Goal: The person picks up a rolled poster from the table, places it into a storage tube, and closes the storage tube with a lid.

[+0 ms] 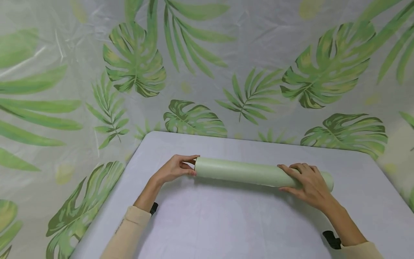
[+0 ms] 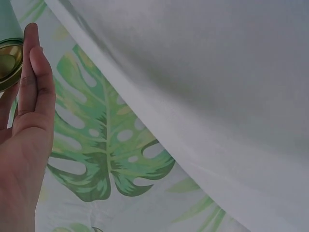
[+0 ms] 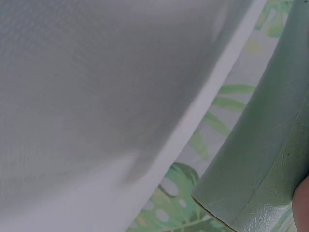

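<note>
A long pale green roll [image 1: 239,171] lies crosswise in front of me, held between both hands over the white table. My left hand [image 1: 176,167] pinches its left end, thumb below and fingertips above at the rim. From the left wrist, that end of the roll [image 2: 10,63] shows a shiny gold-coloured round opening beside my fingers [image 2: 43,82]. Near the right end, my right hand [image 1: 308,183] grips the roll from above, fingers over the top and thumb along the near side. The right wrist view shows a lengthwise line on the roll [image 3: 251,159], and only a sliver of hand.
A white-covered table [image 1: 226,223] with rounded far corners spreads beneath the hands. Behind it and to the left hangs a pale sheet [image 1: 200,86] printed with green leaves. Each wrist wears a black strap [image 1: 332,240] just by the beige sleeve.
</note>
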Action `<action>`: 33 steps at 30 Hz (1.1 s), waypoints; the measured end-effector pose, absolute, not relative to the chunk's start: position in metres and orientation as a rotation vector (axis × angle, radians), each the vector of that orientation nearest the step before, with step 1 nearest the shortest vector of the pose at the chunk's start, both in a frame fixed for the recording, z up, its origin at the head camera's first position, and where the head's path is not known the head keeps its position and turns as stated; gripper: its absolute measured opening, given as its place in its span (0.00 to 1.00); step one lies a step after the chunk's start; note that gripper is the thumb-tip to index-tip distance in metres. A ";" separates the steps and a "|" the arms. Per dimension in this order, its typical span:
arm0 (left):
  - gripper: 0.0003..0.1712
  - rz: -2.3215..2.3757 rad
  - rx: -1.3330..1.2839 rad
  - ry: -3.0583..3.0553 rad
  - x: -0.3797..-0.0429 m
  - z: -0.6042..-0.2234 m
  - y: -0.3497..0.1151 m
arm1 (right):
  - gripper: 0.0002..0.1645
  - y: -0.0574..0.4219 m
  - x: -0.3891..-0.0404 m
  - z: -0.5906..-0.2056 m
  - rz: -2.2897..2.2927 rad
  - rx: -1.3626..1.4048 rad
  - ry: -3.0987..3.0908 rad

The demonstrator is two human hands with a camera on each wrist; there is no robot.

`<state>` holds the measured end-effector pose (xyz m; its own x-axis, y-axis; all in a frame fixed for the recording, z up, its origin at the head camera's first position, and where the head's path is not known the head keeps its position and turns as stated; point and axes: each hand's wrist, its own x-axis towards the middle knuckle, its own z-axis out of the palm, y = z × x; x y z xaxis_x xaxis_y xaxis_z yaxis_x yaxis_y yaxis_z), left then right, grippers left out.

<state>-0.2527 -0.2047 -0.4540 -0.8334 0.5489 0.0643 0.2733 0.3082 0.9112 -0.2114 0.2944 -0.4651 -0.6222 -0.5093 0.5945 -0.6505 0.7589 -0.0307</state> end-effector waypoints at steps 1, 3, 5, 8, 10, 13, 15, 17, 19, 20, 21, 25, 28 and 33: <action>0.40 1.539 0.754 2.312 -0.253 -0.454 -0.205 | 0.52 0.294 -0.212 -0.466 0.333 0.868 -2.381; 0.39 1.539 0.752 2.306 -0.253 -0.454 -0.205 | 0.51 0.295 -0.213 -0.467 0.342 0.872 -2.378; 0.39 1.547 0.740 2.301 -0.253 -0.456 -0.205 | 0.51 0.295 -0.213 -0.467 0.342 0.879 -2.376; 0.39 1.562 0.731 2.298 -0.252 -0.459 -0.204 | 0.51 0.296 -0.214 -0.469 0.341 0.886 -2.374; 0.39 1.587 0.725 2.289 -0.251 -0.460 -0.204 | 0.51 0.296 -0.214 -0.470 0.340 0.881 -2.375; 0.39 1.627 0.719 2.275 -0.251 -0.459 -0.203 | 0.52 0.295 -0.214 -0.472 0.348 0.870 -2.379; 0.38 1.643 0.723 2.265 -0.250 -0.460 -0.202 | 0.52 0.295 -0.213 -0.472 0.341 0.863 -2.377; 0.38 1.656 0.720 2.266 -0.250 -0.460 -0.201 | 0.52 0.295 -0.213 -0.471 0.349 0.861 -2.378; 0.38 1.665 0.710 2.259 -0.250 -0.461 -0.200 | 0.51 0.295 -0.212 -0.470 0.346 0.859 -2.380; 0.38 1.673 0.708 2.253 -0.250 -0.461 -0.200 | 0.51 0.295 -0.212 -0.469 0.345 0.858 -2.379; 0.39 1.682 0.703 2.242 -0.251 -0.461 -0.199 | 0.52 0.295 -0.211 -0.468 0.346 0.857 -2.378; 0.40 1.674 0.719 2.184 -0.251 -0.460 -0.199 | 0.51 0.298 -0.210 -0.464 0.341 0.865 -2.368; 0.42 1.655 0.724 2.160 -0.250 -0.457 -0.202 | 0.51 0.299 -0.211 -0.462 0.336 0.883 -2.365; 0.43 1.672 0.761 2.105 -0.252 -0.453 -0.205 | 0.51 0.300 -0.211 -0.460 0.349 0.890 -2.373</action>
<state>-0.2522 -0.2048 -0.4532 -0.7961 0.6022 0.0597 0.1944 0.1610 0.9676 -0.2111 0.3001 -0.4597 -0.6130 -0.5166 0.5979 -0.6669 0.7440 -0.0408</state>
